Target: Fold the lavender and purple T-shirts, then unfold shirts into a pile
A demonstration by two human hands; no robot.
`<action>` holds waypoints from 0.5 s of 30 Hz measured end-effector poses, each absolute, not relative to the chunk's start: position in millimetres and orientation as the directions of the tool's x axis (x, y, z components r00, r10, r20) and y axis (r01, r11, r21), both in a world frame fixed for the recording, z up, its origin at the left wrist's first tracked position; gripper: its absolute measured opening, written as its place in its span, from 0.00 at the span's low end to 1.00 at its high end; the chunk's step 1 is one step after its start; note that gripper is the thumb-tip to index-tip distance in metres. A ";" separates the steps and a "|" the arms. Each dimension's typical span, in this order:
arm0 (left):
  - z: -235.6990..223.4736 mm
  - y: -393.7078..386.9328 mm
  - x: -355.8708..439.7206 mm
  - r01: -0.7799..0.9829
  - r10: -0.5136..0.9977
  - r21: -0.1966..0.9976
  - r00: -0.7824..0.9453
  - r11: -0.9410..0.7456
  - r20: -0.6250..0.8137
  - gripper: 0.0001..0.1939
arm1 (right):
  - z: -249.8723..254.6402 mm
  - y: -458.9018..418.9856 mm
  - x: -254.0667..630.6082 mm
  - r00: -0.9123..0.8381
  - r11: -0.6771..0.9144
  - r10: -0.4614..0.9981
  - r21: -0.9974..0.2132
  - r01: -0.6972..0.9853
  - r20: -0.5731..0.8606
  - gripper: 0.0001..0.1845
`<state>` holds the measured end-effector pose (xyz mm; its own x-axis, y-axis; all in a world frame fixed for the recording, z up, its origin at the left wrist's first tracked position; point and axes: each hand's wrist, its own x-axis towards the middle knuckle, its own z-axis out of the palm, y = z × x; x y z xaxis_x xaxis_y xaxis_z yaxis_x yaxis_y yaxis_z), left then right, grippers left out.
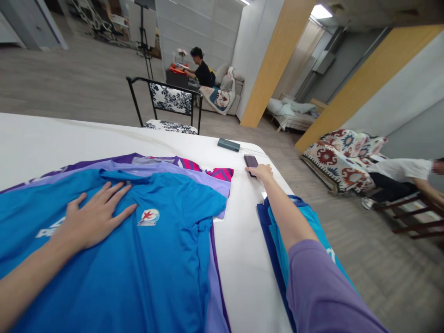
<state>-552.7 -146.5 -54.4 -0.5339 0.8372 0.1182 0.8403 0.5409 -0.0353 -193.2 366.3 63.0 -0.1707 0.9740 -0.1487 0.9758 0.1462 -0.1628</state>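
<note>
My left hand lies flat on a blue T-shirt, fingers spread just below its collar. A small round badge shows on the shirt's chest, beside my fingertips. Under it a lavender shirt and a purple shirt with pink patterned sleeves stick out at the edges. At the table's far right corner my right hand is closed at the near end of a dark phone, its thumb along the left side. The phone rests on the table; some fingers are hard to make out.
Folded blue clothes lie at the white table's right edge, beneath my right forearm. A dark green power bank with a cable is near the far edge. Beyond stand a chair, a seated person and another person at right.
</note>
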 end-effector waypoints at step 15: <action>-65.6 -148.5 -561.9 0.855 0.842 0.150 -0.517 0.496 0.158 0.42 | 68.2 268.5 -127.5 -0.624 0.737 0.591 -0.027 0.675 0.512 0.44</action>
